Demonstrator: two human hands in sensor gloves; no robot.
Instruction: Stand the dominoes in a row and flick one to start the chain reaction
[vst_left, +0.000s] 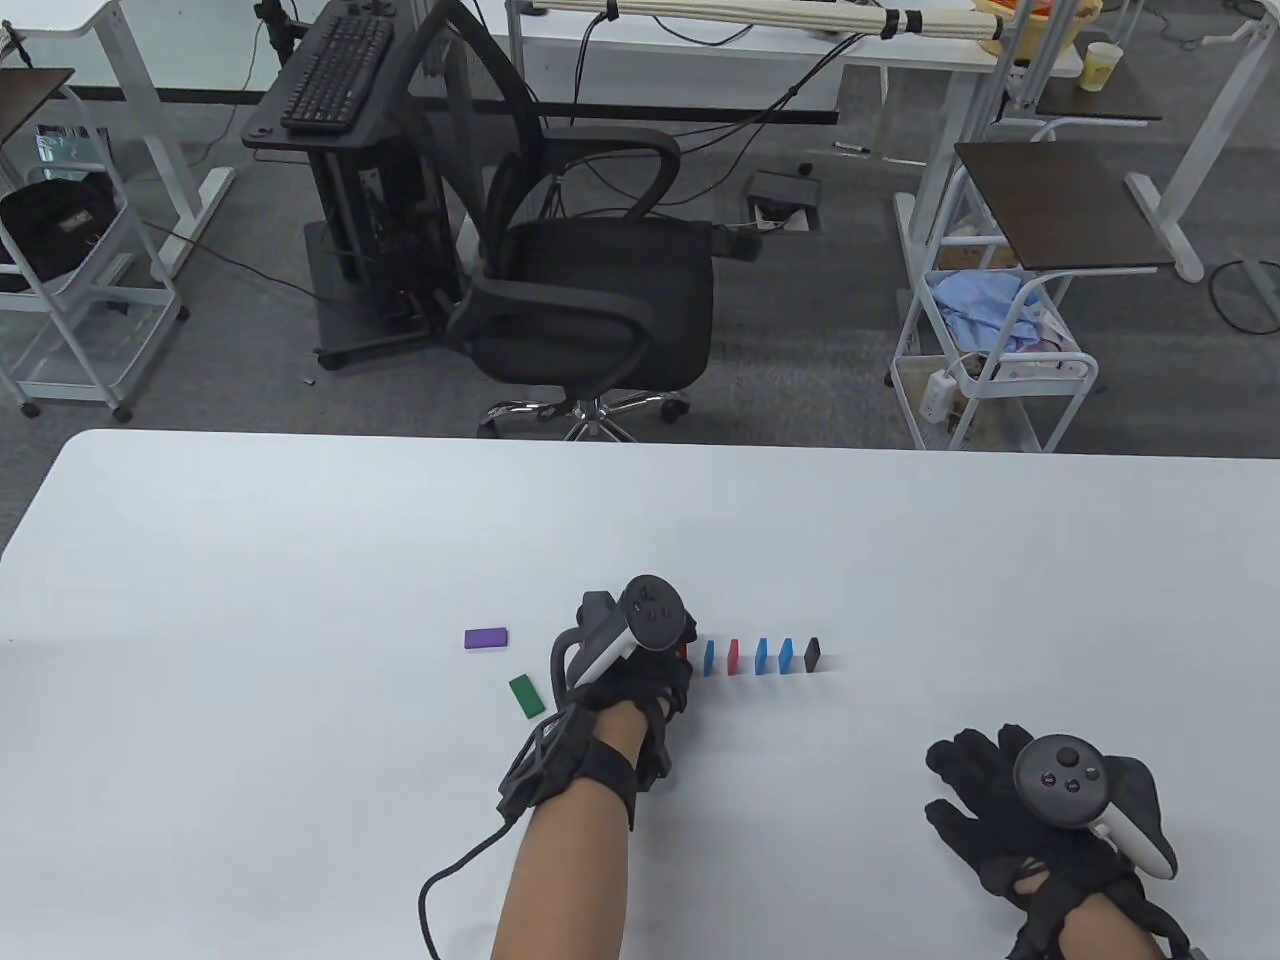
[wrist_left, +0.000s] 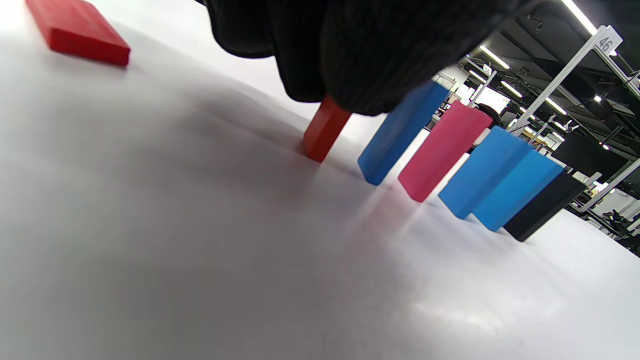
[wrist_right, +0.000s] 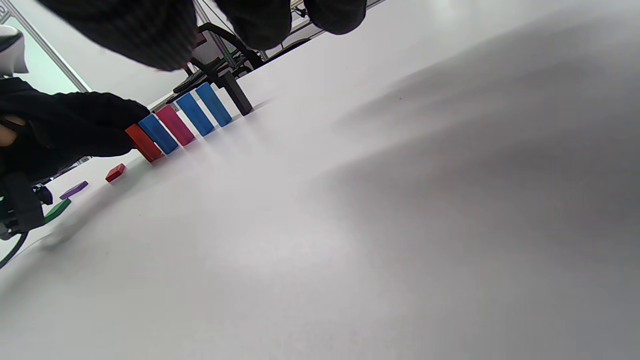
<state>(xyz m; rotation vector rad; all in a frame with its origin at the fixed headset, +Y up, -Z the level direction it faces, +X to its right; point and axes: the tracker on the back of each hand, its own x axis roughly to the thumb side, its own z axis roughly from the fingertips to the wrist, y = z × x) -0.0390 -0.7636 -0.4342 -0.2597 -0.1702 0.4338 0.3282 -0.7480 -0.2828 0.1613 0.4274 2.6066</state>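
A row of upright dominoes stands mid-table: blue (vst_left: 709, 657), pink-red (vst_left: 733, 657), two more blue (vst_left: 762, 657) and black (vst_left: 812, 654) at the right end. My left hand (vst_left: 678, 668) grips the top of a red domino (wrist_left: 325, 129) that stands at the row's left end, next to the first blue one (wrist_left: 397, 132). The tracker mostly hides this red domino in the table view. A purple domino (vst_left: 486, 638), a green one (vst_left: 525, 696) and a second red one (wrist_left: 80, 32) lie flat to the left. My right hand (vst_left: 975, 790) rests flat on the table, holding nothing.
The white table's (vst_left: 300, 540) far edge lies well beyond the row. A black office chair (vst_left: 590, 290) stands behind it. A cable (vst_left: 450, 870) trails from my left wrist over the near table.
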